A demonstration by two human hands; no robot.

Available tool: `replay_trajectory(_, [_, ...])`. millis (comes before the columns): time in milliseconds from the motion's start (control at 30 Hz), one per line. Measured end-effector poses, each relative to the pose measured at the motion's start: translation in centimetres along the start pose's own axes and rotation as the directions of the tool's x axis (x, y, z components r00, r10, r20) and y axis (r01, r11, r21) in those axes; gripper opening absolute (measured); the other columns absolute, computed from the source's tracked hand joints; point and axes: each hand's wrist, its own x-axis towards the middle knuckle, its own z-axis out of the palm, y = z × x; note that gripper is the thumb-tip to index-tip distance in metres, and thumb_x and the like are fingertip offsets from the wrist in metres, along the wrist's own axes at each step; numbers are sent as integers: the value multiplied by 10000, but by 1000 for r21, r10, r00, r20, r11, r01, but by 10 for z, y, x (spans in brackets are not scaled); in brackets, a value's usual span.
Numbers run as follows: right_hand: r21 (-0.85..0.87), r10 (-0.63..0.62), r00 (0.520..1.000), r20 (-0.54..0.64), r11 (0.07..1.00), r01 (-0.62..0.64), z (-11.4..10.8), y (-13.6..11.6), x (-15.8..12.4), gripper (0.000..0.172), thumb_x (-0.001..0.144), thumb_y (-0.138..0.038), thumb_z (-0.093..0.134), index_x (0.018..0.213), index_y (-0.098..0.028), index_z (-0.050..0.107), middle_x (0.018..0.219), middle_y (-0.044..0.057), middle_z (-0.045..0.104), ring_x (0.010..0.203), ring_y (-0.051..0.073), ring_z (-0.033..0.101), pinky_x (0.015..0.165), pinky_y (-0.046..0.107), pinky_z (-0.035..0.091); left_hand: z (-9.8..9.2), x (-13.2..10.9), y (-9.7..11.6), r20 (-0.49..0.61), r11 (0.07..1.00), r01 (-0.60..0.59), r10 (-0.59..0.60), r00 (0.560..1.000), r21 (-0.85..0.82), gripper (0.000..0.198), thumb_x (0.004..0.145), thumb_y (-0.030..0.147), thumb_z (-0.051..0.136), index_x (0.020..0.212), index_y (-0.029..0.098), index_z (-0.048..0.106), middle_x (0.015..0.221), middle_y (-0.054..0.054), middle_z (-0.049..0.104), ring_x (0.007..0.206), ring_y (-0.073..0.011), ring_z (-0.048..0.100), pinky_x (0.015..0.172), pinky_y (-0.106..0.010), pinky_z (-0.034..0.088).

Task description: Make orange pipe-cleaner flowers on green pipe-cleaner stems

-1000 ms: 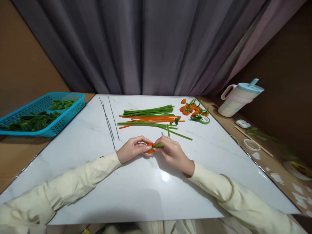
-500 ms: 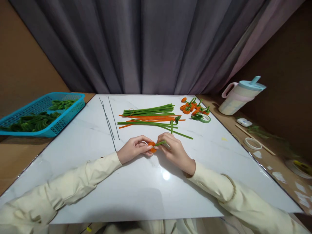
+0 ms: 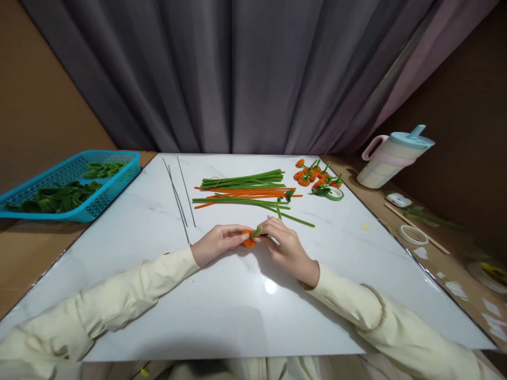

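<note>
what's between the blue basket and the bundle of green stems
In the head view, three thin dark rods lie on the white tabletop between the blue basket and the green bundle.

A grey-purple curtain [image 3: 257, 79] is hanging in folds behind the white table [image 3: 214, 316]. Along the brown surface [image 3: 435, 261] on the right, a pink-handled jug [image 3: 386, 163] with a blue lid is standing near a small white case [image 3: 398, 200]; a white ring [image 3: 414, 243] is lying beside a thin wooden stick [image 3: 438, 244], and white scraps [image 3: 456, 289] are lying scattered.
</note>
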Motion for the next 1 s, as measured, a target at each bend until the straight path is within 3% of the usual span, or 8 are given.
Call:
replay_trajectory(167, [37,78,996,34,996,-79,0,-3,1,156,856,-68,491,776,-179,565,732,37,589,715,164,516,665,294,422,5,-2,-2,-36,982,31,-39,999,-186,361,653,322,785,932,109,700,866,-82,729,805,-169,678,868,-331,501])
replay_trajectory(300, [-22,119,989,91,993,-118,-3,-5,2,120,849,-83,519,803,-174,583,762,49,595,768,186,521,696,319,434,4,-3,-2,-81,997,5,-11,997,-80,419,673,344,762,1016,114,693,995,-105,714,899,-197,664,915,-354,484])
replay_trajectory(400, [-154,82,997,-13,985,-83,-8,-8,3,113,844,-97,526,902,-173,586,948,97,580,934,230,485,820,395,418,2,-5,-2,-146,985,-117,136,980,129,392,732,355,705,1051,129,682,1047,-111,698,939,-226,653,893,-378,501])
replay_trajectory(500, [-146,79,987,-144,984,-100,-18,-10,5,128,857,-115,502,946,-181,566,1019,107,537,974,230,479,828,400,426,2,-7,-2,-125,833,-361,447,886,419,269,791,285,649,1026,159,689,1054,-96,688,981,-214,631,870,-337,516])
replay_trajectory(600, [137,265,946,-188,960,-242,-28,-9,10,43,864,-211,536,902,-193,547,942,72,540,815,178,539,667,314,476,0,-10,-5,37,526,-565,711,702,636,256,826,164,602,1074,179,662,1070,-93,668,1002,-184,616,878,-299,511])
replay_trajectory(700, [412,515,843,158,741,-530,-35,-8,13,193,821,-346,613,791,-165,553,714,16,559,569,118,533,522,252,466,-2,-14,-10,218,255,-640,797,563,725,369,840,64,543,1184,187,588,1120,-108,644,1038,-180,602,909,-311,501])
replay_trajectory(800, [460,487,657,575,473,-752,-33,-8,13,302,813,-411,617,733,-122,579,618,10,577,483,94,540,476,223,469,-4,-17,-13,316,138,-667,799,511,732,432,843,17,504,1244,177,529,1155,-126,621,1079,-182,583,929,-318,496])
replay_trajectory(1000, [539,312,580,753,215,-815,-21,-9,10,337,815,-413,615,740,-85,598,648,48,632,463,98,577,412,197,462,-1,-19,-11,430,57,-735,779,456,676,406,851,22,505,1239,142,514,1128,-151,632,1070,-175,593,889,-290,525])
